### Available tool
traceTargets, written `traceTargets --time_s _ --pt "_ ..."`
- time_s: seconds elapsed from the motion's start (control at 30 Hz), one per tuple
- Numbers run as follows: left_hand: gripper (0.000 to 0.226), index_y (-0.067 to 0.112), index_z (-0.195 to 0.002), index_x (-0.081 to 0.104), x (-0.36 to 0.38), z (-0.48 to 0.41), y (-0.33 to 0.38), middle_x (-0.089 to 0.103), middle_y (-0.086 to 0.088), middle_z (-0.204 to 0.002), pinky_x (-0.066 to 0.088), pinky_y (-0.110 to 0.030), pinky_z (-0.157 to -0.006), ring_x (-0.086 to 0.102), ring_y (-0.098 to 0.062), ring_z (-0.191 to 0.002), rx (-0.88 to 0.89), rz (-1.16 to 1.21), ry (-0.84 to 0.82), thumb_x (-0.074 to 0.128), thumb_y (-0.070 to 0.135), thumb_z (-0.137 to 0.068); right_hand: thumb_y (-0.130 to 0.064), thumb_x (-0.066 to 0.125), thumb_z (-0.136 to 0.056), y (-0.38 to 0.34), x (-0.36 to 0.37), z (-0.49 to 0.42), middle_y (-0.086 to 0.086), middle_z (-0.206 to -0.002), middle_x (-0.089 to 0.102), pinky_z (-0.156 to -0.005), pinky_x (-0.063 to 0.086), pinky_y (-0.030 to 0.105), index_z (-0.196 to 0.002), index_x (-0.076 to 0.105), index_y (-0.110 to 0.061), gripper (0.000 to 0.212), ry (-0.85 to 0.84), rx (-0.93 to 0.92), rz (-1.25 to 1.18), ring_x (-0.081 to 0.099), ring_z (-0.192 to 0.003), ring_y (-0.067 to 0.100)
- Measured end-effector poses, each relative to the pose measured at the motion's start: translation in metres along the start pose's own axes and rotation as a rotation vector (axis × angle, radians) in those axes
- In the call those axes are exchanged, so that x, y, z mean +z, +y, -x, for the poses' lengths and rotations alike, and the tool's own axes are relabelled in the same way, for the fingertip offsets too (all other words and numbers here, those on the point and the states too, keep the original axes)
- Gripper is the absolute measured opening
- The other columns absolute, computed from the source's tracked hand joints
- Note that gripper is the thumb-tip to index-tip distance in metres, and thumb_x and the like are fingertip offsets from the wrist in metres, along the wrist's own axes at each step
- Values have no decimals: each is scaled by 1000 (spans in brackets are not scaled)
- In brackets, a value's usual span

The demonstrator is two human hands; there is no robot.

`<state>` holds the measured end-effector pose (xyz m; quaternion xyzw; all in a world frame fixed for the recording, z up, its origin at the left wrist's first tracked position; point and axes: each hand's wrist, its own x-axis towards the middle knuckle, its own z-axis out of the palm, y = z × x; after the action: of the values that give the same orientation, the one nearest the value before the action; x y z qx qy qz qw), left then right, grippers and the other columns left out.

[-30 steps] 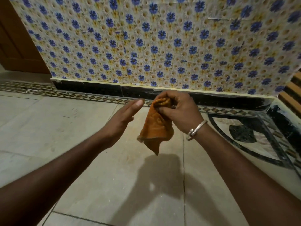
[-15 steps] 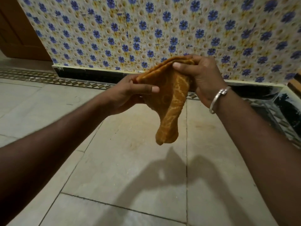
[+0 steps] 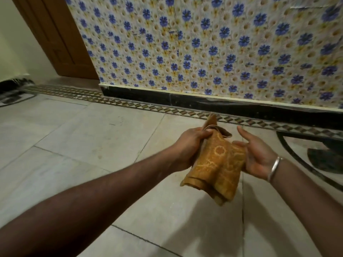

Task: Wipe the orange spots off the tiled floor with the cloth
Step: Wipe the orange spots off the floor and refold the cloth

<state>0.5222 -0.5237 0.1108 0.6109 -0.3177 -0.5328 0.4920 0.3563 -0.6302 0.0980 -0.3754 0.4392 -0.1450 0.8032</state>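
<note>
Gripped in the left hand, an orange patterned cloth hangs folded above the pale tiled floor, one corner poking up past the thumb toward 12 o'clock and the loose lower folds drooping toward 6 o'clock. Thumb and fingers of that hand clench the cloth's upper left edge, the forearm reaching in from 8 o'clock. At 3 o'clock of the cloth, the right hand is held palm-up and open, fingers spread and slightly curled, its thumb and palm edge touching the cloth's right side without closing on it; a silver bangle circles the wrist. Both hands are held in the air, clear of the floor, their shadow falling on the tiles toward 6 o'clock. Faint orange-brown smudges show on the tile at 9 o'clock of the hands. Beyond, at 12 o'clock, a black skirting runs under blue-flowered wallpaper, with a patterned border strip along the floor's edge.
</note>
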Motion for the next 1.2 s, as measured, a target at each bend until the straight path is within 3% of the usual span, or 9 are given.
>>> traceTargets --time_s 0.07,0.13,0.33,0.43,0.57,0.7,0.83,0.97,1.2 --pt "39 17 -136 61 -3 -3 -4 65 -14 -131 58 -42 -100 67 -30 -118 -29 65 -32 52 41 -107 -68 59 -86 17 -1 -3 19 -110 71 -84 58 49 -134 53 -7 78 -140 62 -28 71 -97 35" --pt "43 17 -139 56 -6 -5 -7 61 -15 -135 58 -44 -102 63 -33 -122 -50 72 -73 62 38 -102 -60 60 -90 31 0 -5 25 -123 66 -97 52 57 -131 59 -8 67 -261 62 -81 64 -115 41" --pt "57 21 -145 44 -22 -12 -19 60 -14 -134 59 -48 -100 65 -33 -119 -121 43 -83 70 12 -96 -8 74 -83 34 5 -9 15 -143 47 -84 59 50 -155 26 -35 90 -33 -173 7 60 -114 38" --pt "54 26 -145 51 -30 -9 -5 60 -11 -135 60 -46 -97 66 -31 -119 96 8 -120 63 3 -98 6 71 -82 24 8 -3 6 -135 50 -76 61 42 -156 10 -46 109 12 -494 56 61 -111 29" --pt "24 11 -108 72 -40 0 30 72 -6 -111 58 -46 -97 69 -25 -110 398 -83 -179 51 1 -101 14 63 -84 1 8 7 2 -118 68 -79 61 47 -153 30 -42 95 9 -850 104 68 -108 26" --pt "23 7 -109 73 -34 -3 33 73 -9 -126 60 -47 -96 70 -25 -118 421 -131 -152 54 -1 -99 0 55 -93 -9 15 9 2 -100 76 -82 59 50 -139 54 -27 54 41 -779 38 71 -96 27" --pt "35 17 -124 71 -38 -7 21 75 -9 -120 58 -54 -94 72 -29 -113 396 -177 -31 58 -2 -97 10 49 -94 -5 8 7 2 -108 76 -78 60 42 -126 63 -18 44 39 -768 155 72 -100 20" --pt "36 16 -120 71 -48 -8 28 76 -11 -116 61 -49 -92 74 -26 -109 409 -236 15 68 18 -85 6 48 -97 -7 2 1 -6 -90 76 -62 58 22 -110 71 -16 34 85 -733 419 71 -80 9" --pt "24 14 -114 71 -57 -14 46 76 -3 -103 64 -37 -85 75 -23 -102 441 -217 50 65 9 -92 3 50 -97 -49 4 4 5 -105 75 -74 59 30 -114 71 -13 31 -60 -682 436 71 -92 20"
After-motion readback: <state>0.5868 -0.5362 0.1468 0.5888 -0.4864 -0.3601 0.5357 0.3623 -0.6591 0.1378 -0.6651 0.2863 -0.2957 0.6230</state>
